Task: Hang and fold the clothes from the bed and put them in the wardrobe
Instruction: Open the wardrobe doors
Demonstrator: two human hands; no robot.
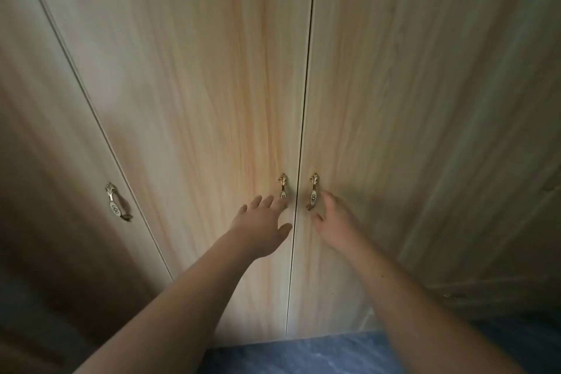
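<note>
**Opening the wardrobe: get a proper hold on both handles first**

Head view. Stands close up against the wardrobe point(212, 70), with its two middle doors shut along the dark seam. Shows no clothes and no bed here, so nothing is at hand to put away yet. Reads as the door-opening step, early in the task.

To do it well: hook the fingers fully behind each handle rather than catching the ornate ends with the fingertips, which would likely slip. Pull both doors outward together and evenly, and step back to clear room for the swing over the blue floor point(303, 352).

Pose:
- Reaches in from lower left with the left hand point(261, 228), arm nearly straight and palm toward the door. Keeps the fingers straight and spread, tips at the lower part of the left door handle point(283, 184), thumb out toward the seam. Grips nothing.
- Reaches in from lower right with the right hand point(332, 222). Bends the fingers loosely just beside the right door handle point(313, 191), thumb below it. Has not closed round it.
- Leaves the far handle point(117, 203) at left untouched.
</note>
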